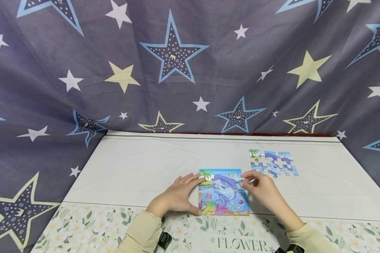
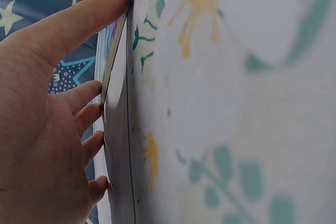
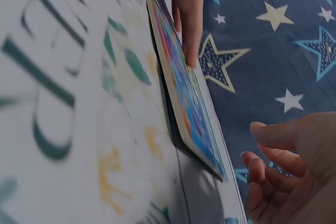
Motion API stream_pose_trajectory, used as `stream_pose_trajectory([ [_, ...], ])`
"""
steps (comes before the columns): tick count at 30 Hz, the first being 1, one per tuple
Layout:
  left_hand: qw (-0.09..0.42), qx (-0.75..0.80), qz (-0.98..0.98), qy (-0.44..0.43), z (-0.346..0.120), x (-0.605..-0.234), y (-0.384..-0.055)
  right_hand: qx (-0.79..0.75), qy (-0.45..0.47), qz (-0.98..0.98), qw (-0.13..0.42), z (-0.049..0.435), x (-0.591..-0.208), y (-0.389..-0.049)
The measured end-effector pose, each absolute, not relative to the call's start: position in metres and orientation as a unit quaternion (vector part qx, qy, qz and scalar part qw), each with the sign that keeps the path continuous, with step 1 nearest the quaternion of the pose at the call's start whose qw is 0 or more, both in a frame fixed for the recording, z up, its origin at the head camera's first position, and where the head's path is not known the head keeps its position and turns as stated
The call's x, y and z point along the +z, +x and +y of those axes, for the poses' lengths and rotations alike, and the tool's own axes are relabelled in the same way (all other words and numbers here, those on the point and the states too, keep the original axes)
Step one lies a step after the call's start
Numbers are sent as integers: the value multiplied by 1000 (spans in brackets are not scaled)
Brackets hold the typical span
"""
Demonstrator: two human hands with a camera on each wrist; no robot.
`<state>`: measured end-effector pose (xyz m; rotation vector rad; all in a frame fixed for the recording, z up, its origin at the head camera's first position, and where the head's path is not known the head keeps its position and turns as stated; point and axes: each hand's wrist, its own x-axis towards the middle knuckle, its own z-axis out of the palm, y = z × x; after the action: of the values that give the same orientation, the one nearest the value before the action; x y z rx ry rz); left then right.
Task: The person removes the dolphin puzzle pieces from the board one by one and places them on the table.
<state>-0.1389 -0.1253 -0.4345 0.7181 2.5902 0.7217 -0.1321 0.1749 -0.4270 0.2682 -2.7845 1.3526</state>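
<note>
A square dolphin picture board (image 1: 223, 191) with a blue border lies flat near the table's front middle. Along its left side rests my left hand (image 1: 178, 196), fingers spread over the upper left edge and thumb at the lower left corner. In the left wrist view the left thumb (image 2: 79, 22) presses the board's edge. My right hand (image 1: 261, 186) hovers by the board's upper right edge. The right wrist view shows that hand (image 3: 299, 166) with fingers loosely bent, nothing visible between them, and a gap to the board (image 3: 184, 93).
Several dolphin jigsaw pieces (image 1: 273, 163) lie loosely grouped behind the right hand, with white gaps between them. A white and floral cloth (image 1: 139, 168) covers the table. A grey star-printed curtain (image 1: 190, 95) hangs behind and at both sides.
</note>
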Motion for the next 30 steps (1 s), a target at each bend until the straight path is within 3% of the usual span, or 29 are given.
stream_pose_trajectory([
  [30, 174, 243, 920, 254, -124, -434, -139, 415, 166, -891, -73, 145, -431, -116],
])
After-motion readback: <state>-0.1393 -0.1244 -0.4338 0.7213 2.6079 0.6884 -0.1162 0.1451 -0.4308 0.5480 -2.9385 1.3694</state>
